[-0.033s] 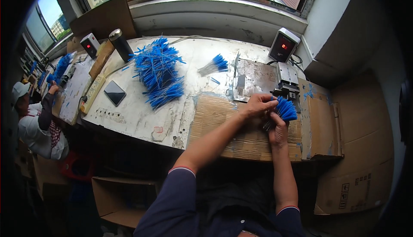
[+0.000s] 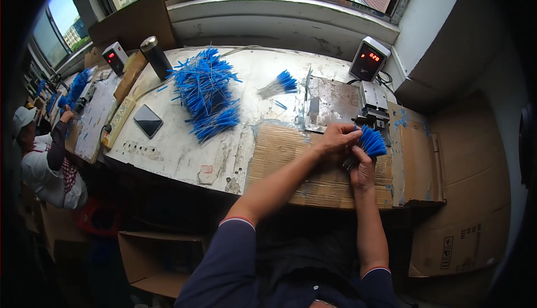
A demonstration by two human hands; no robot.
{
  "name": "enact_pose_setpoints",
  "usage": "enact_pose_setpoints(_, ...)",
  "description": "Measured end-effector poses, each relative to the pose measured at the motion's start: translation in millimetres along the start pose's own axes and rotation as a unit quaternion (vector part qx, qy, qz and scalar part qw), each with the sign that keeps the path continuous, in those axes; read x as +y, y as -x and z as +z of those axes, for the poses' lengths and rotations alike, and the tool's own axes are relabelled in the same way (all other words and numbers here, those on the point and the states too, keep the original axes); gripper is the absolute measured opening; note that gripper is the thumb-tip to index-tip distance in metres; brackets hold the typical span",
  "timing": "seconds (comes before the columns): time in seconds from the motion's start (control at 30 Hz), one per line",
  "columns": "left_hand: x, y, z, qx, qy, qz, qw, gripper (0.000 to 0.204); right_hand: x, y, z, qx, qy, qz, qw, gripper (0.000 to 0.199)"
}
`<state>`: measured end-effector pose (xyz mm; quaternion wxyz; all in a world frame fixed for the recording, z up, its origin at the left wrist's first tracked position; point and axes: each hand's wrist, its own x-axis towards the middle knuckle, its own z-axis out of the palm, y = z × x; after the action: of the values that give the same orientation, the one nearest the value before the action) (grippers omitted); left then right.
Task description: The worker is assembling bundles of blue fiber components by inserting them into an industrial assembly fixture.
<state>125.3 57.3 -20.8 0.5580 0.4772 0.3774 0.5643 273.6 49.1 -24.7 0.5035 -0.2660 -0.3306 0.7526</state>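
In my right hand is a bundle of thin wire pieces with blue ends, fanned out at the top, its pale stems running down inside my closed fingers. My left hand is pinched against the bundle's left edge; what its fingertips hold is too small to make out. Both hands are above a cardboard sheet on the bench. Just beyond them is a small metal fixture beside a worn metal plate.
A large heap of blue-ended wires and a smaller bunch lie on the white bench. Around them are a phone, a dark flask and a box with a red display. Another person works at the far left.
The red display at the right reads differently. The whole picture has shifted slightly. My hands keep the same place and grip on the bundle.
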Motion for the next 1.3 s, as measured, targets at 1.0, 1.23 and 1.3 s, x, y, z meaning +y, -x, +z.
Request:
enact_pose_setpoints(1.0, 52, 29, 58, 0.258, -0.054, 0.165, 0.95, 0.023, -63, -9, -51, 0.084, 0.17, -0.062, 0.98, 0.013)
enact_pose_setpoints(1.23, 163, 114, 161, 0.009, -0.038, 0.457, 0.889, 0.026, -73, -21, -76, 0.12, 0.198, -0.075, 0.97, 0.012)
enact_pose_setpoints(1.3, 175, 78, 145, 0.018, -0.052, 0.458, 0.887, 0.026, -71, -23, -67, 0.127, 0.186, -0.092, 0.97, 0.013)
